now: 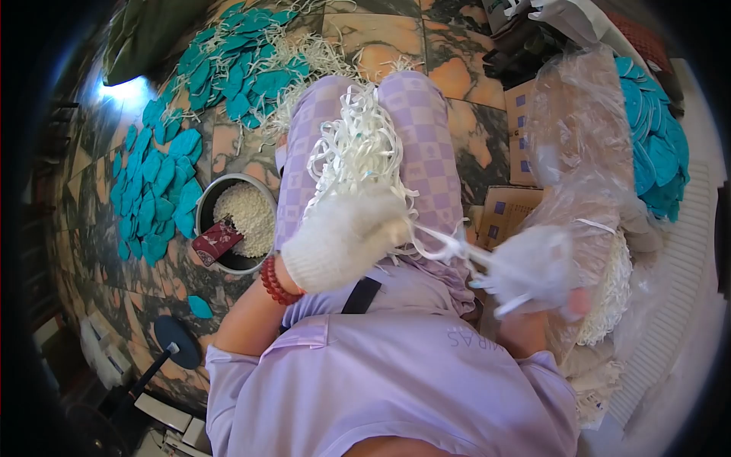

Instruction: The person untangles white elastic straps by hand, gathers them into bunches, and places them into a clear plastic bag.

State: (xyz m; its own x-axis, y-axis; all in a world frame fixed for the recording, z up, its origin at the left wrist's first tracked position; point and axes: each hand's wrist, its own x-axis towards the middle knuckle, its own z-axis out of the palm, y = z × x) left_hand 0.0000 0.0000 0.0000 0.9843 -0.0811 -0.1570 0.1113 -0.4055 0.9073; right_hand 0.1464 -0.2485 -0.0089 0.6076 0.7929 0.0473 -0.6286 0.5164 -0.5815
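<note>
On my lap, over purple checked trousers (426,122), lies a tangled heap of white straps (354,141). My left hand (350,228), in a white knit glove with a red bead bracelet at the wrist, is closed on white straps at the lower part of that heap. My right hand (533,270), also gloved, is at the lap's right side, smeared by motion; strands stretch from my left hand to it, and its fingers cannot be made out.
Teal oval pieces (156,175) and loose straps cover floor to the left, near a round pot (204,213) of small white pieces and a black stand (177,341). Rightward are cardboard boxes (520,129), plastic sheeting (579,99) and more teal pieces (651,137).
</note>
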